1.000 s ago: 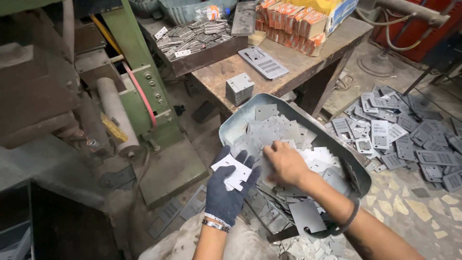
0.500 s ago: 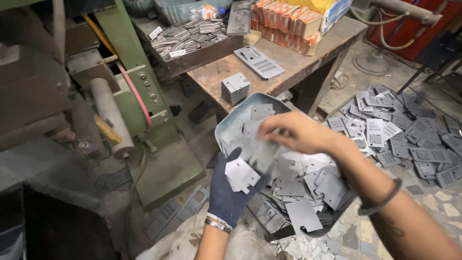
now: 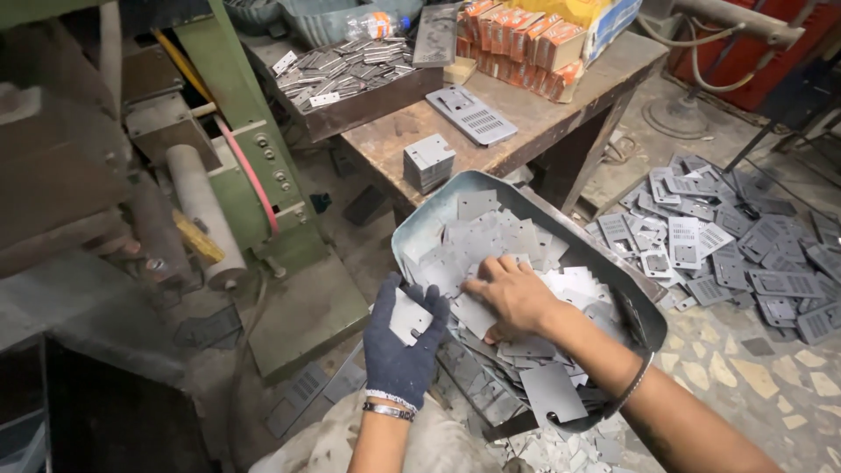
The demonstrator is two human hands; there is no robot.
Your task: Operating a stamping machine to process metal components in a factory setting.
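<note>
Dropping back from the far side of the tray, the bare right hand [image 3: 517, 293] now lies flat, fingers spread, on the loose sheet-metal plates [image 3: 508, 241] in the dented grey metal tray [image 3: 420, 229]. The gloved left hand [image 3: 405, 337] still cups a small stack of plates [image 3: 410, 317] (thumb on top) beside it, so another plate looks ready to join the stack.

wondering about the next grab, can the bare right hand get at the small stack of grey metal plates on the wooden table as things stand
Probably yes. The bare right hand rests flat on loose plates in the grey metal tray, holding nothing. The small stack of grey metal plates sits at the wooden table edge just beyond the tray rim, with nothing between.
</note>
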